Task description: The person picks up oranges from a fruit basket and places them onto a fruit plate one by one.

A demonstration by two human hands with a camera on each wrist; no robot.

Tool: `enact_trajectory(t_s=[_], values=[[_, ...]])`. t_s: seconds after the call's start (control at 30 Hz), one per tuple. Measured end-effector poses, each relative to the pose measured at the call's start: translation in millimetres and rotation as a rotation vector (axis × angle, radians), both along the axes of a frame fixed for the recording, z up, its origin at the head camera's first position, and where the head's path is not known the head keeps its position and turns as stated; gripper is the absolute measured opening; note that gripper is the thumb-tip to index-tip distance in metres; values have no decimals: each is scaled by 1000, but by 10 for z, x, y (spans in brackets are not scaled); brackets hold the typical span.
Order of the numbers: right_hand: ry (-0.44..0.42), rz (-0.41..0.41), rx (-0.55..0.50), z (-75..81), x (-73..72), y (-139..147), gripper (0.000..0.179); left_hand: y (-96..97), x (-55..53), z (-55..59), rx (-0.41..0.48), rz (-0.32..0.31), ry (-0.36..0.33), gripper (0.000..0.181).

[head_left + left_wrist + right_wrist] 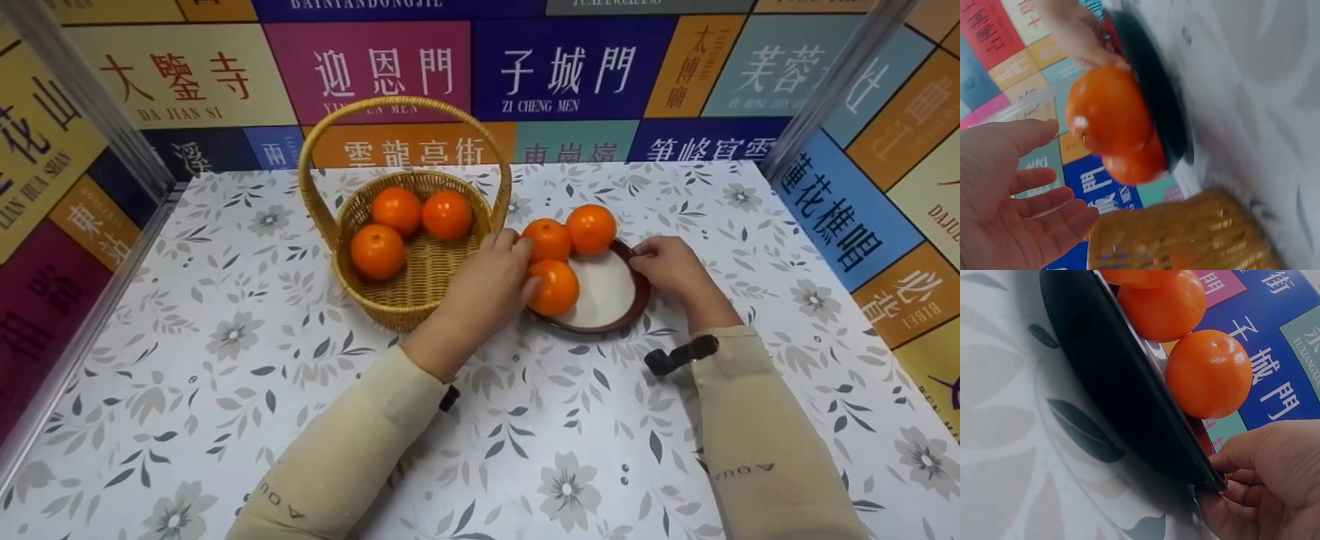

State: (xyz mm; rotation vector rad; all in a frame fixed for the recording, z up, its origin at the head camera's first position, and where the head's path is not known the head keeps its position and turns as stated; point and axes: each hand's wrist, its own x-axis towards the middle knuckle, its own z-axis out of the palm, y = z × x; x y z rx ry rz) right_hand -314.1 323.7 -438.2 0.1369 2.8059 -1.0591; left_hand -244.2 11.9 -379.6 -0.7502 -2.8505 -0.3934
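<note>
A shallow dark-rimmed plate with a white inside (609,289) carries three oranges (592,229), grouped on its left and far side. My right hand (671,271) pinches the plate's right rim between thumb and fingers; the right wrist view shows the dark outer side (1112,377) from close by. Between the basket and the plate is my left hand (489,289), nearest to the front orange (555,287). In the left wrist view its fingers are spread and relaxed, with a gap to the oranges (1109,109). The wicker basket (390,311) holds three oranges (377,252) towards its back and left.
The basket's tall arched handle (405,101) rises above its rim, close to my left hand. A white cloth with grey flowers and leaves (232,334) covers the table. Panels with Chinese lettering (367,71) stand behind and at both sides.
</note>
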Motion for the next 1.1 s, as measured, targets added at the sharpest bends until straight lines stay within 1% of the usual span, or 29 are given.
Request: enact_trajectory(t_s=[0.07, 0.2, 0.33, 0.5, 0.6, 0.73, 0.87, 0.97, 1.1], values=[[-1, -3, 3, -1, 6, 3, 31, -62, -15, 13, 37, 13, -9, 45], [-4, -6, 8, -10, 14, 11, 32, -176, -53, -4, 67, 42, -19, 50], [-15, -7, 3, -20, 18, 5, 33, -278, -88, -32, 98, 88, -22, 46], [-27, -16, -5, -9, 27, 0, 33, -361, -139, -19, 139, 131, -36, 44], [-29, -20, -7, -4, 33, 5, 32, -409, -173, -4, 147, 147, -37, 48], [-26, -15, -6, -8, 28, 14, 31, -485, -221, -2, 137, 171, -12, 50], [-25, -12, -3, -8, 25, 8, 32, -568, -264, -10, 123, 194, 14, 48], [-27, -10, -1, -5, 20, 1, 32, -632, -302, -25, 127, 218, 27, 46], [-28, -8, 4, -3, 9, -10, 33, -720, -350, -51, 135, 264, 31, 47]])
